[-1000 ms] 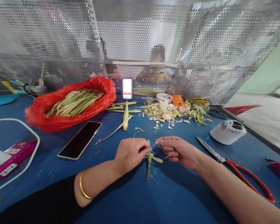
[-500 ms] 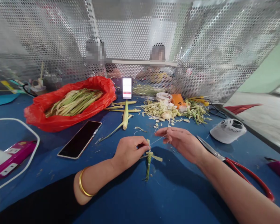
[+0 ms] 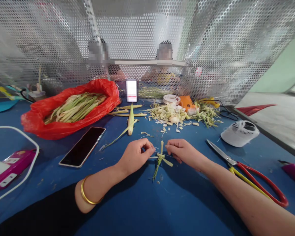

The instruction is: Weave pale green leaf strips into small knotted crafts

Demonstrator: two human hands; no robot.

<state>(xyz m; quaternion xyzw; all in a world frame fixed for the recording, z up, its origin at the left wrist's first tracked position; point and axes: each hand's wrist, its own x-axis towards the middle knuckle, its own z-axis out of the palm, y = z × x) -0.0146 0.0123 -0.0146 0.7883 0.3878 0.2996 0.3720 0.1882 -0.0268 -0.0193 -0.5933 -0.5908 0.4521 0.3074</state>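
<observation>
A small woven green leaf figure (image 3: 159,160) lies on the blue table (image 3: 142,203) between my hands. My left hand (image 3: 135,155), fingers pinched, grips its left side. My right hand (image 3: 183,151) is pinched too, on a thin pale thread at the figure's right side. Both hands rest low on the table, a few centimetres apart. A gold bangle circles my left wrist.
A red bag of leaf strips (image 3: 68,109) sits back left, a black phone (image 3: 83,146) before it. Leaf scraps (image 3: 179,116) pile at the back. Red-handled scissors (image 3: 245,170) and a white fan (image 3: 239,132) lie right. Two people sit behind the perforated metal screen (image 3: 147,49).
My right hand pulled the thread up and away to the right, then came back down beside the figure. My left hand stayed on the figure.
</observation>
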